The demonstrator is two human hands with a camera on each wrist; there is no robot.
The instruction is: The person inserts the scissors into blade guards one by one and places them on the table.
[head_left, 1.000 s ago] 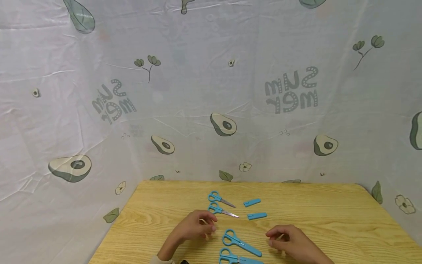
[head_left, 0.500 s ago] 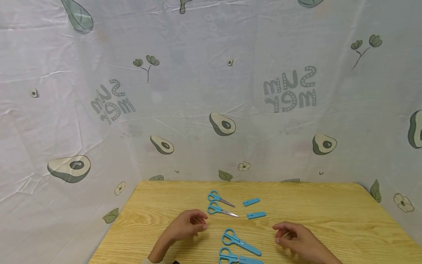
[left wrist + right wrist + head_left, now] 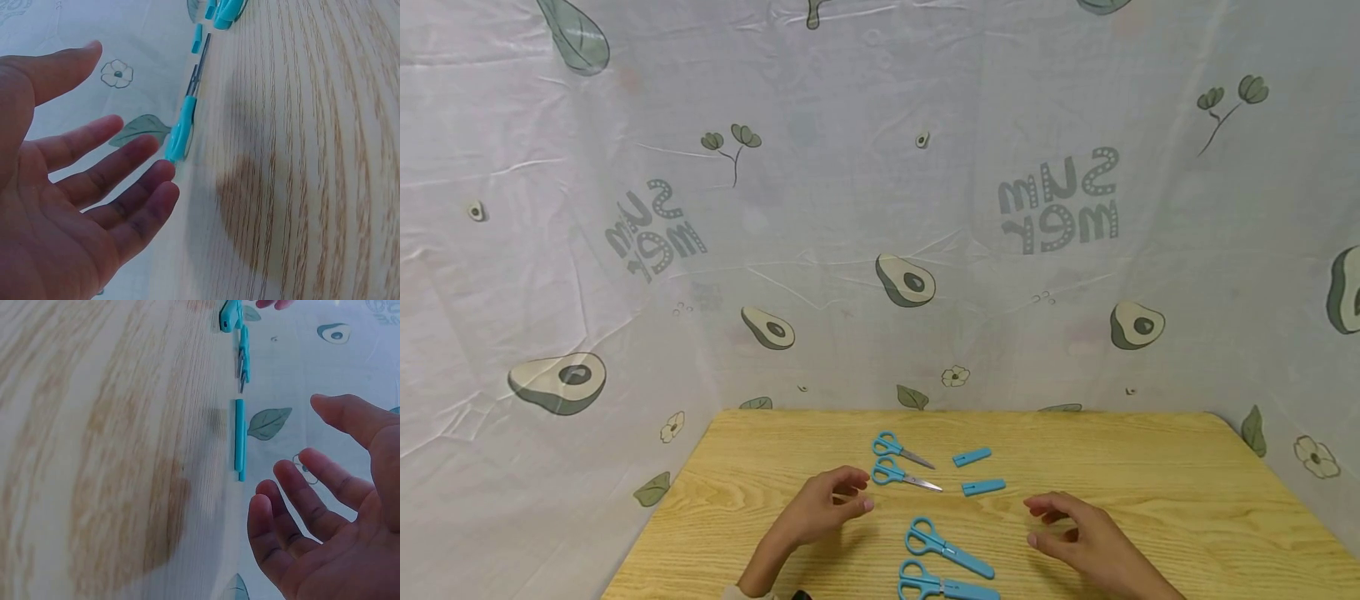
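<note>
Two blue-handled scissors with bare blades lie toward the back of the table, the far pair (image 3: 889,444) just behind the near pair (image 3: 891,472). To their right are two blue blade covers, one farther back (image 3: 972,457) and one nearer (image 3: 983,487). Closer to me lie two more scissors with covers over their blades, the upper pair (image 3: 947,548) and the lower pair (image 3: 946,583), partly cut off by the frame. My left hand (image 3: 829,506) hovers left of the scissors, fingers loosely bent, holding nothing. On the right, my other hand (image 3: 1092,537) is likewise bare, apart from everything.
The wooden table (image 3: 1187,483) spreads out to both sides of the scissors. A pale curtain (image 3: 820,208) printed with avocados and leaves hangs behind it and along the sides.
My left hand has moved left, away from the scissors. My right hand has shifted a little right, its fingers spreading slightly. The scissors and covers stay where they were.
</note>
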